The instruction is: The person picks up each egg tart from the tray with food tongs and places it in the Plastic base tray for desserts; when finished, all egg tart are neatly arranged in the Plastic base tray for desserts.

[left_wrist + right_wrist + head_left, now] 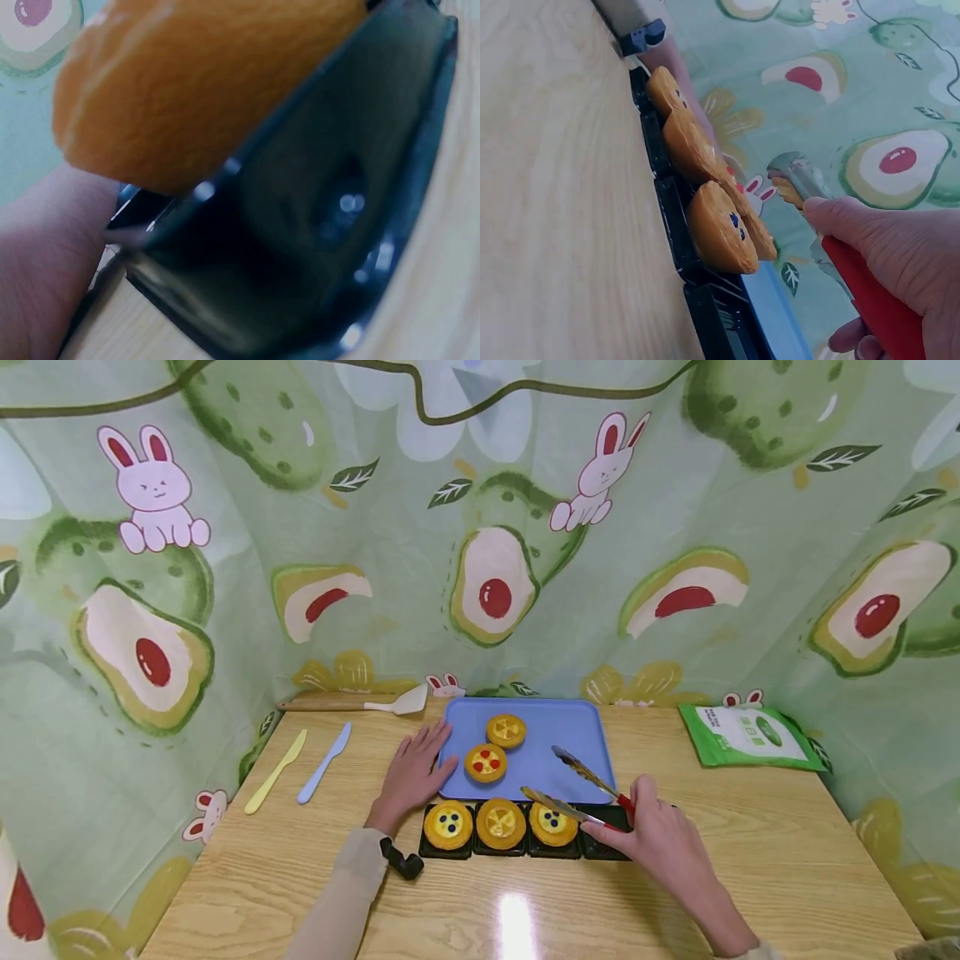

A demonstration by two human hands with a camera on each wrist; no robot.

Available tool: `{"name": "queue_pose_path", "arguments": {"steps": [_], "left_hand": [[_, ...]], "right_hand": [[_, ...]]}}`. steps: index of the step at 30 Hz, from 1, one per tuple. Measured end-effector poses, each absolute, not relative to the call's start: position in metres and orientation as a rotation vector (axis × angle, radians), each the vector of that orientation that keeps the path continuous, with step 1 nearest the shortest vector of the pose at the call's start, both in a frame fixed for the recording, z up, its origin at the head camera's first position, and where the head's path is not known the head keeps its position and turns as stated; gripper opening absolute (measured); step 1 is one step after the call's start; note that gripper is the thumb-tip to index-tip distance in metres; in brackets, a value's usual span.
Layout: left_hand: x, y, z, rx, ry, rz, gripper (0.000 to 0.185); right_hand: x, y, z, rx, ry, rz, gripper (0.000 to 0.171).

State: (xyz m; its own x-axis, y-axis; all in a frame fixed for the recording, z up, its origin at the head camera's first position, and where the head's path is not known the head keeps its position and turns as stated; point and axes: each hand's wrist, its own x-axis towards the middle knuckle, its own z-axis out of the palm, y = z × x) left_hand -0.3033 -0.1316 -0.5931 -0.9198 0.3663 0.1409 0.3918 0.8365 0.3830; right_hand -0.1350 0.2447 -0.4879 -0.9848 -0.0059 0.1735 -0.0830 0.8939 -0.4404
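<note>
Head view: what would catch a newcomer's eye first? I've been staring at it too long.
Probably the avocado-and-rabbit cloth behind the wooden table. Next, the blue tray in the middle, with two fruit tarts toward its left side, and three more tarts lined up in front of it. Then the red-handled tongs, tips apart, in the right hand near the tray's right side.

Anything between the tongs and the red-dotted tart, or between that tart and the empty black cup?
Nothing visible stands between the tongs and the red-dotted tart. Toward the empty cup, the near rim of the blue tray and the blue-dotted tart beside that cup lie along the direct way; a lift would probably clear both.
</note>
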Motion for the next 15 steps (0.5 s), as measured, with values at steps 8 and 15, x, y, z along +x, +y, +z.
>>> {"name": "queue_pose_path", "arguments": {"steps": [8, 15], "left_hand": [[-0.301, -0.133, -0.591, -0.611, -2.954, -0.635, 0.071], [-0.3, -0.132, -0.589, -0.611, -2.943, -0.64, 0.071]], "right_hand": [[-0.167, 0.241, -0.487, 0.149, -2.907, 0.613, 0.074], [-0.204, 0.241, -0.492, 0.201, -2.945, 0.55, 0.066]]}}
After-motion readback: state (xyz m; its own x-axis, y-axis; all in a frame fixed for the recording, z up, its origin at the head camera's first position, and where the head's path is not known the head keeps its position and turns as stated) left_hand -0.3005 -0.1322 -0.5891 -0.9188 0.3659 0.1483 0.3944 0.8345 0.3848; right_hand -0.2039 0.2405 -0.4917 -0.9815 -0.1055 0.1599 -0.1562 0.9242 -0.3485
